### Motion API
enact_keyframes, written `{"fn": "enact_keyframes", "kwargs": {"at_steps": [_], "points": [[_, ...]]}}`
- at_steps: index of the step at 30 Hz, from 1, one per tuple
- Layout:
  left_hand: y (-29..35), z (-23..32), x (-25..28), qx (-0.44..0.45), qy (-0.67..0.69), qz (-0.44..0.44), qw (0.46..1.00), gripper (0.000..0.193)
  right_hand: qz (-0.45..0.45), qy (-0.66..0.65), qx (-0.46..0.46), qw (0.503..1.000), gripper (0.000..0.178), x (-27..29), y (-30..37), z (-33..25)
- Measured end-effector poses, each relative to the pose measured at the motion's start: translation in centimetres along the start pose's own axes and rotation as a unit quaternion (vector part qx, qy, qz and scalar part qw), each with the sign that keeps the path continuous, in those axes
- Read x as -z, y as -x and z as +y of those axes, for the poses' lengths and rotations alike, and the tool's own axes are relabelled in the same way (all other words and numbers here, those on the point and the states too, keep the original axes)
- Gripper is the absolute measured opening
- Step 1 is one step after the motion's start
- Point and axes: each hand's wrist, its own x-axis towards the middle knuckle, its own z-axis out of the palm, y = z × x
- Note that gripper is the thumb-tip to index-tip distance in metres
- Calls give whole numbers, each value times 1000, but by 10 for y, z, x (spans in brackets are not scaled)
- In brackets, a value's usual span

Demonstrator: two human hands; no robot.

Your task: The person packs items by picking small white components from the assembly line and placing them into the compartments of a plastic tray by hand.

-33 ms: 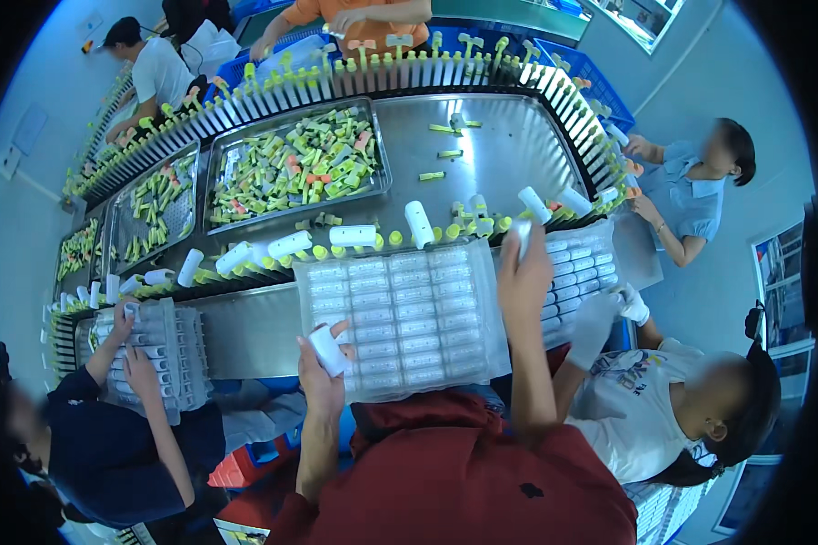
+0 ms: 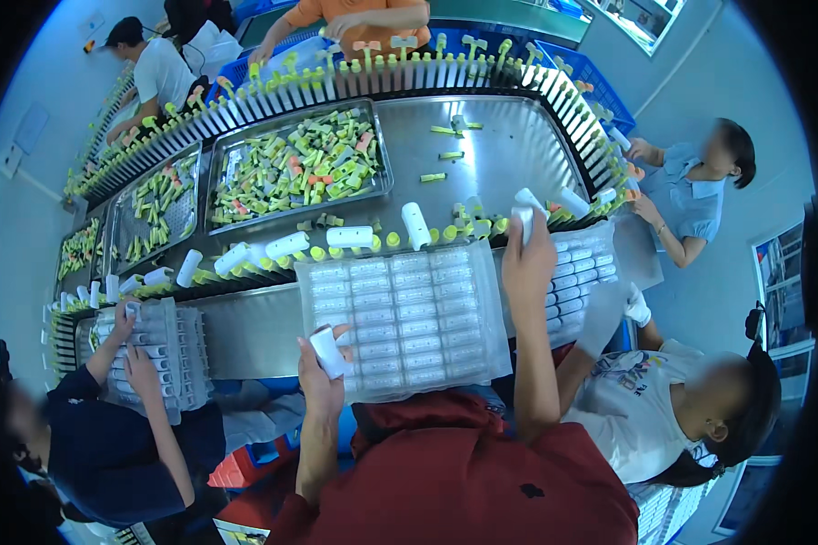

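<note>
A steel worktable (image 2: 509, 145) is stretching across the middle, with a few yellow-green pieces (image 2: 452, 154) lying loose on it. Two metal pans (image 2: 383, 173) (image 2: 194, 195) are sitting on it side by side, both heaped with green, yellow and orange parts. Rows of upright yellow-tipped pegs (image 2: 400, 68) are running along the far edge. A person in a white shirt (image 2: 159, 73) is sitting at the far left, a person in orange (image 2: 359, 16) is sitting behind the pegs, and a person in a blue top (image 2: 691, 195) is leaning in at the right. Blue crates (image 2: 591, 77) are standing behind the pegs at the upper right
</note>
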Motion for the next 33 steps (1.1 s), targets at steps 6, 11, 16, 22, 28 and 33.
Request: {"fn": "enact_keyframes", "kwargs": {"at_steps": [6,11,16,22,28,33], "points": [[-4,-2,12,76,70,28,994,68,-129,256,135,948,23,-124,4,10],[6,-1,12,57,84,-21,995,69,-163,228,107,954,46,-147,41,-22],[1,4,-17,38,2,-116,993,29,-177,192,125,957,72,-156,60,-39],[3,2,-59,-27,-183,-168,968,49,-267,-11,106,958,82,-130,89,-53],[3,-2,-66,-40,-271,-174,946,54,-140,82,52,985,54,-34,129,1],[-1,-9,-78,-12,-268,-208,941,51,-125,147,-179,965,45,4,129,57]]}}
